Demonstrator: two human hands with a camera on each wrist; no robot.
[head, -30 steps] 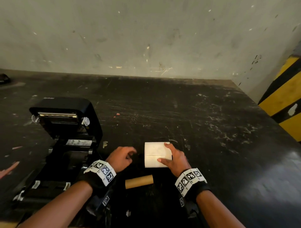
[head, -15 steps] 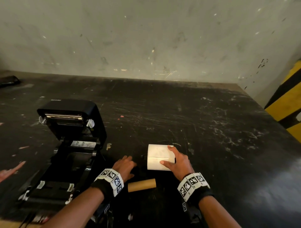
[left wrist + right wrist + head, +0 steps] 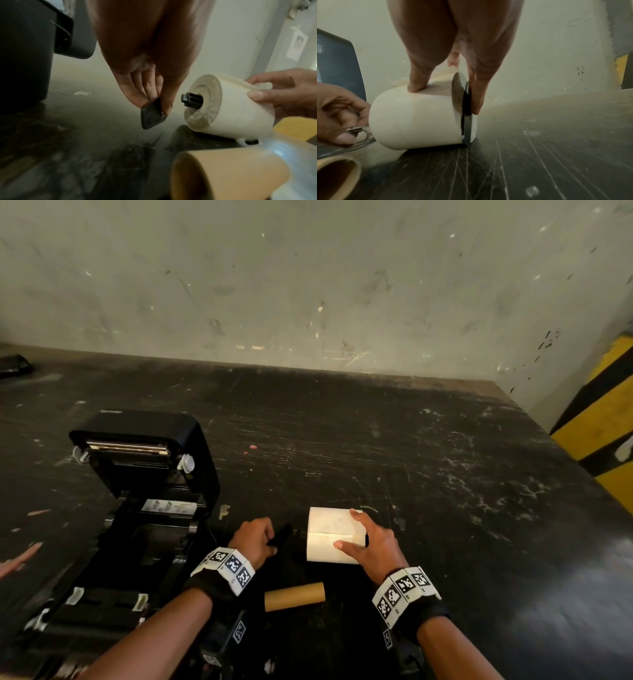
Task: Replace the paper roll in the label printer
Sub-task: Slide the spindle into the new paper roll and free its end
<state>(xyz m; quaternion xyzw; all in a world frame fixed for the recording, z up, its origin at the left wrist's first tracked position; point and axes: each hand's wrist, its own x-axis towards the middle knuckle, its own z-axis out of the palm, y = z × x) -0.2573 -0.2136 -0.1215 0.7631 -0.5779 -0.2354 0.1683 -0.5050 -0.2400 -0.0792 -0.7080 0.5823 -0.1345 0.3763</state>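
The white paper roll [image 3: 329,537] lies on its side on the dark table, with a black spindle [image 3: 190,100] sticking out of its left end. My right hand [image 3: 356,530] grips the roll, thumb on its curved face [image 3: 416,119] and fingers against a black flange [image 3: 466,115] at its right end. My left hand [image 3: 154,108] pinches a small flat black end plate [image 3: 151,116] just left of the spindle tip, not touching it. The black label printer [image 3: 137,508] stands open at the left, lid tipped back. An empty brown cardboard core [image 3: 294,596] lies near me between my wrists.
A scuffed pale wall runs along the back of the table [image 3: 445,474]. A yellow and black striped post [image 3: 603,426] stands at the right edge. Another person's fingertips [image 3: 20,558] show at the far left. A small dark object [image 3: 13,364] lies in the far left corner.
My left hand has drawn back from the roll's left end and now pinches the black end plate. My right hand keeps its hold on the roll.
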